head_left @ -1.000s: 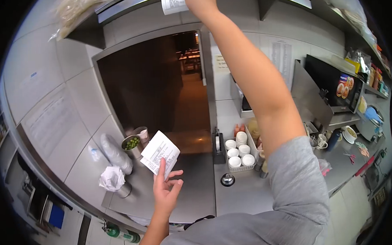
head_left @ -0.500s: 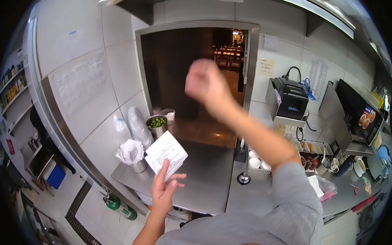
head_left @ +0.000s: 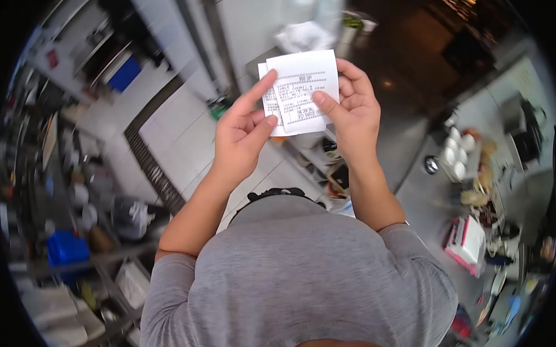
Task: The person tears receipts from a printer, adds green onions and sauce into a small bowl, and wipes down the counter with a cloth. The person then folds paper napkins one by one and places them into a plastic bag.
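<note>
Overlapping printed slips (head_left: pixel 301 102) are being held in front of a grey shirt (head_left: pixel 293 265).
The left grip (head_left: pixel 241 132) is pinching their left edge, the right grip (head_left: pixel 355 114) their right side, thumb on top.

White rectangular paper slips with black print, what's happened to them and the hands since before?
The bare right hand came down from the overhead metal shelf and took hold of the white paper slips too. The view tipped down, showing more of the grey fabric shirt. The bare left hand still holds the slips.
</note>
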Motion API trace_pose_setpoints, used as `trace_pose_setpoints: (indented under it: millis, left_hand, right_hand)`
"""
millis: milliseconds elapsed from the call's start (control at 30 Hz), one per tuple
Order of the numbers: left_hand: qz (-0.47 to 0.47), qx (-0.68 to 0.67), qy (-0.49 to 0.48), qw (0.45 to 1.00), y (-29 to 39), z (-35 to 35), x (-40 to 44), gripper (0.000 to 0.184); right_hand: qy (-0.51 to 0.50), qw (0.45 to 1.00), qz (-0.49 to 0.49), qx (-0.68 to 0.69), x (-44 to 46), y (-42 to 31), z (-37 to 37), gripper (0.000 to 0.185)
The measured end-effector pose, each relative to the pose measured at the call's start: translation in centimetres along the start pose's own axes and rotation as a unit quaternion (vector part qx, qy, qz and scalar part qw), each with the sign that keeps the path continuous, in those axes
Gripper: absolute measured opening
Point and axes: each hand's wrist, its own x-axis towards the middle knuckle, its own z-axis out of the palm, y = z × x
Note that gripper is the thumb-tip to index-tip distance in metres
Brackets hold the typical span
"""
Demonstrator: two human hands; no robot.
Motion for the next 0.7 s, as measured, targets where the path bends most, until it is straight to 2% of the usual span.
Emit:
trace_pose_setpoints:
  millis: [167, 333, 367, 467, 700]
  left_hand:
    - [0.003, 0.06, 0.158, 0.986, 3.4, -10.6, -5.4, 0.064]
    - [0.015, 0.122, 0.286, 0.95, 5.4, -20.0, -9.3, 0.065]
    - [-0.003, 0.094, 0.307, 0.947, 5.6, -21.5, -9.6, 0.062]
    - [0.01, 0.144, 0.345, 0.928, 4.8, -26.0, -9.5, 0.061]
    - [0.042, 0.123, 0.394, 0.91, 4.8, -38.5, -4.0, 0.068]
  right_hand:
    - [-0.087, 0.994, 0.051, 0.037, 1.5, 8.7, 11.2, 0.047]
    - [-0.125, 0.988, 0.07, 0.063, 3.4, 15.4, 20.1, 0.044]
    - [-0.125, 0.987, 0.079, 0.064, 4.2, 16.8, 21.5, 0.043]
    - [-0.139, 0.982, 0.109, 0.061, 7.0, 20.4, 24.3, 0.042]
    - [-0.197, 0.963, 0.153, 0.103, 16.2, 30.2, 33.3, 0.041]
